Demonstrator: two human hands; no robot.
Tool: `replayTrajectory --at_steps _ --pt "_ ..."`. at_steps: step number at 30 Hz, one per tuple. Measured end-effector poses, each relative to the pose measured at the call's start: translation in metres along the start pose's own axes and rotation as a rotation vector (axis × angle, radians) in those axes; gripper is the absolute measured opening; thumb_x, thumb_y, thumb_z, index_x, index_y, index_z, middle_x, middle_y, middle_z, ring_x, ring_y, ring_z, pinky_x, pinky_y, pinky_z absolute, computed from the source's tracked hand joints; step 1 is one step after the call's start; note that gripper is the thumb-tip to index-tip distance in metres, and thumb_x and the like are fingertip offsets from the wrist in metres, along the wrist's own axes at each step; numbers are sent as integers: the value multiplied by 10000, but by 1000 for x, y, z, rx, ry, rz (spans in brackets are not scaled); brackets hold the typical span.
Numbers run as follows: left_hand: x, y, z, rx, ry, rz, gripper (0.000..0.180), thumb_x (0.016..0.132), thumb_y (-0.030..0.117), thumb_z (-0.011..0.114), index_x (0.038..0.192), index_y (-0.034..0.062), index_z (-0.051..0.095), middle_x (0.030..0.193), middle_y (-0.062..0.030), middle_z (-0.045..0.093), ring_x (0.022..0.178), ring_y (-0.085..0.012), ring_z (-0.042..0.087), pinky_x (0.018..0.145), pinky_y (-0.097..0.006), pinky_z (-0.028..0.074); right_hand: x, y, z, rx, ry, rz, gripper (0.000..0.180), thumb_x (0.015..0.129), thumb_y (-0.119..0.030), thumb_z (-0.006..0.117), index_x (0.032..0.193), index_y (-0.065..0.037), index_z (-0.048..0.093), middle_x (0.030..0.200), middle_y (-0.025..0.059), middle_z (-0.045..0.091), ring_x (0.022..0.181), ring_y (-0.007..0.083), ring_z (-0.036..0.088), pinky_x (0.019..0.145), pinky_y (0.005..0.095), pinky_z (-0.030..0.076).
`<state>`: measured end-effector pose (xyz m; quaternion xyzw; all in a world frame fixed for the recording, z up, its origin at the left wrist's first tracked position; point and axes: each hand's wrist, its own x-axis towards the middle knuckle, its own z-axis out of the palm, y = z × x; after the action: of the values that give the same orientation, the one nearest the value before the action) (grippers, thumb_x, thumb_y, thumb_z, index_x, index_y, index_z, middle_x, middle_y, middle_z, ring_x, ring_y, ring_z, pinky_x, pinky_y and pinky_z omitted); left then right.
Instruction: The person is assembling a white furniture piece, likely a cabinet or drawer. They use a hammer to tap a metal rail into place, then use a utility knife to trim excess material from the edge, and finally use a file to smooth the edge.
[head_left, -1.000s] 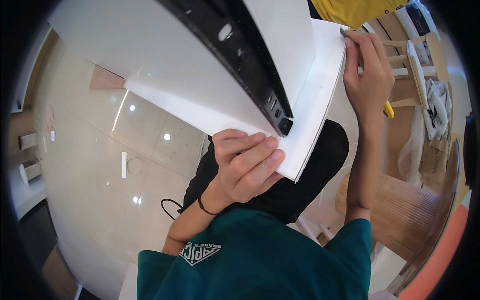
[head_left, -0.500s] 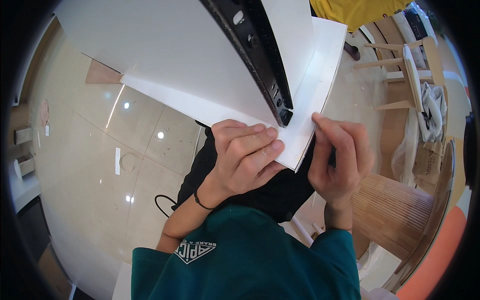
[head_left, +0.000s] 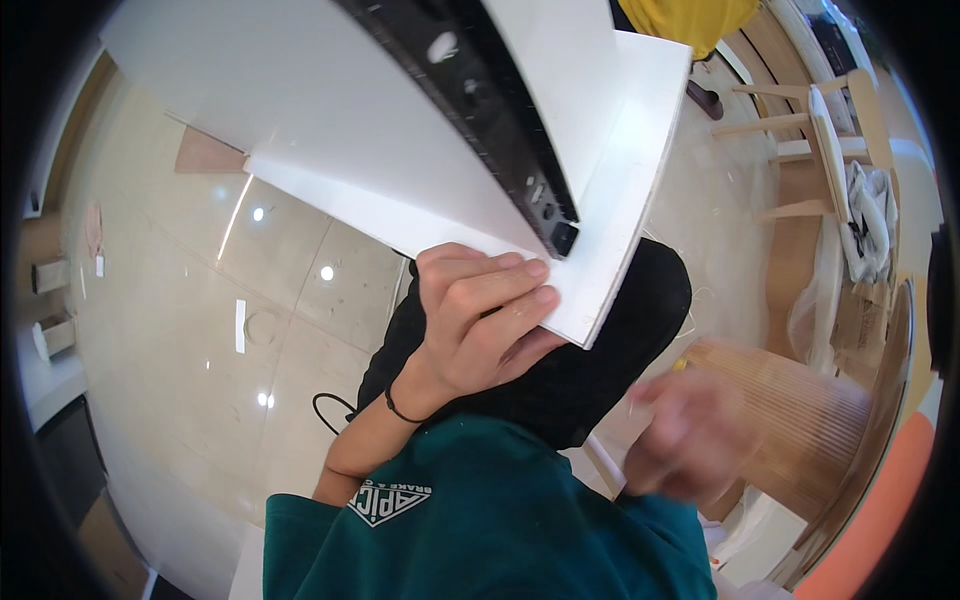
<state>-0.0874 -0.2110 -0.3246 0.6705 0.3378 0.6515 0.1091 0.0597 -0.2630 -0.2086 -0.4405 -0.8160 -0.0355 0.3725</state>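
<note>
A white furniture panel (head_left: 625,215) reaches over my lap, with a taller white board rising from it. On that board runs a black metal drawer slide (head_left: 480,115), dotted with holes. My left hand (head_left: 485,320) is closed round the panel's near edge, fingers on top, just below the slide's end; its thumb is mostly hidden. Away from the panel, my right hand (head_left: 695,435) hangs beside the ribbed wooden piece (head_left: 790,410). Motion smears its fingers, so whether they hold anything does not show.
A person in yellow (head_left: 705,20) stands beyond the panel. On the right are a wooden chair (head_left: 825,150) and crumpled plastic wrapping (head_left: 810,310). Glossy floor tiles (head_left: 180,270) at left carry a white strip (head_left: 240,326). My black-trousered knee (head_left: 660,285) lies under the panel corner.
My right hand has left the panel's right edge and moved down toward me, near the ribbed wooden piece. My left hand keeps its hold, while the slide appears slightly further left.
</note>
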Motion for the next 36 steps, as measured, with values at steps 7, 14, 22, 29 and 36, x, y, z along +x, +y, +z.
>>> replayTrajectory --at_steps 7,14,22,29,36 --pt "1 5 3 152 -76 165 338 814 221 760 1129 311 679 1153 12 590 978 -184 514 823 -335 417 54 136 19 -40 195 296 168 957 -86 595 1073 29 634 870 70 671 721 112 632 632 216 469" --pt "-1 8 -1 126 -136 125 317 828 200 756 1120 283 666 1176 31 607 1044 -189 529 878 -355 421 92 199 40 -6 125 301 187 930 -86 636 1088 11 656 884 58 660 708 126 648 647 231 489" --pt "0 11 -5 119 -203 100 365 855 190 733 1186 264 599 1210 54 617 1104 -191 511 922 -367 404 97 190 42 -100 189 136 98 888 -46 607 945 32 628 831 153 621 763 294 625 701 352 480" --pt "2 13 -4 113 -215 96 351 864 188 716 1183 262 591 1213 57 614 1106 -195 502 898 -363 404 94 198 45 -168 213 91 99 887 -45 609 947 31 627 845 157 625 762 296 631 686 344 479" --pt "3 12 0 87 -174 105 339 853 207 729 1160 272 599 1179 61 635 1088 -187 510 850 -317 421 91 196 53 -150 277 109 102 896 -54 602 957 24 629 868 160 637 781 312 639 692 353 483"
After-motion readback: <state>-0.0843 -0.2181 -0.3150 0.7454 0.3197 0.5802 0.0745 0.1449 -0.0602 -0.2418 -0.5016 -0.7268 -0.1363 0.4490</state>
